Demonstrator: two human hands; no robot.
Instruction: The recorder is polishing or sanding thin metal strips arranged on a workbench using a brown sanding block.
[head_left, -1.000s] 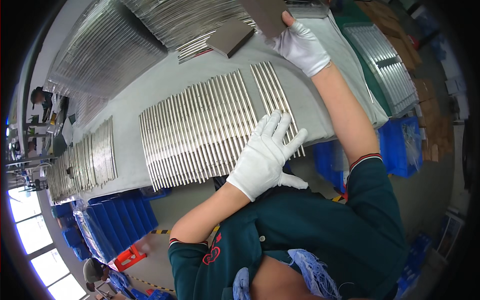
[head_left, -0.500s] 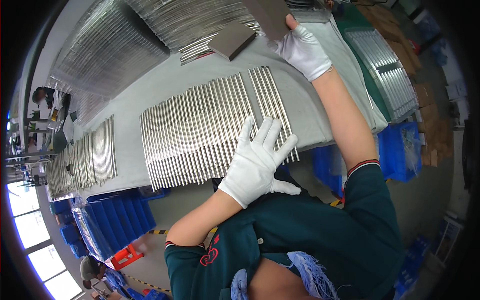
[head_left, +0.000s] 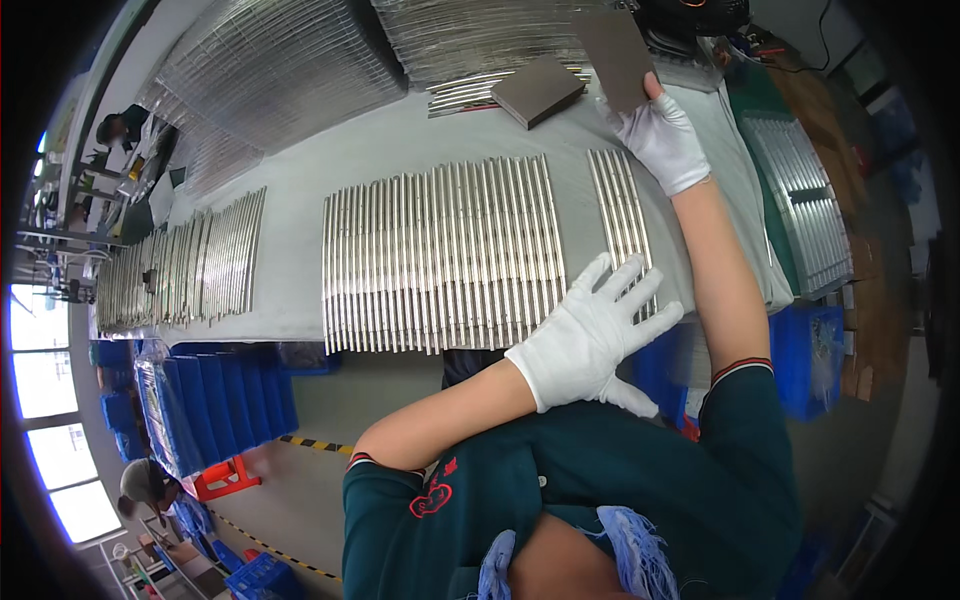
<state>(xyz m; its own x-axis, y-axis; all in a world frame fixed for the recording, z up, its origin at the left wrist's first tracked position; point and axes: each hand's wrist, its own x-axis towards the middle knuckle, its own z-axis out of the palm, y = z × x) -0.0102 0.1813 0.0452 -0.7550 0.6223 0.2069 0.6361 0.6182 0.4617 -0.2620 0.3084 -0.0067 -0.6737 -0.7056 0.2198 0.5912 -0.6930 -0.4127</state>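
- Head view: right hand (head_left: pixel 665 140), white glove, thumb tip bare; clenched on a grey-brown block (head_left: pixel 612 62) by its near end. Block held toward the far right part of the table, above the cloth (head_left: pixel 300 160).
- Left hand (head_left: pixel 585 345), white glove, back up, fingers spread, thumb out to the side; grasping nothing. Fingers overlap the near ends of the narrow row of rods (head_left: pixel 620 210); touching or just above, can't tell.
- Narrow row: a few shiny metal rods side by side, right of the wide row, gap between the two.
- Wide row of rods (head_left: pixel 440 255): many, parallel, near ends at the table's front edge. Left hand's index finger is just beside its right near corner.
- Second block (head_left: pixel 540 92), same colour, lies flat at the back, just left of the held one, partly over some loose rods (head_left: pixel 455 98).
- Another set of rods (head_left: pixel 185 265) on the table's left end, well apart from the wide row.
- Plastic-wrapped stacks (head_left: pixel 270 90) along the back left of the table.
- Right side: green mat (head_left: pixel 775 195) with more silvery rods (head_left: pixel 800 205) on it.
- Floor: blue crates (head_left: pixel 225 400) front left, red stool (head_left: pixel 225 478) near them, striped tape (head_left: pixel 315 443).
- Co-worker in cap (head_left: pixel 148 485) lower left; another person (head_left: pixel 115 127) upper left, both well apart from the hands.
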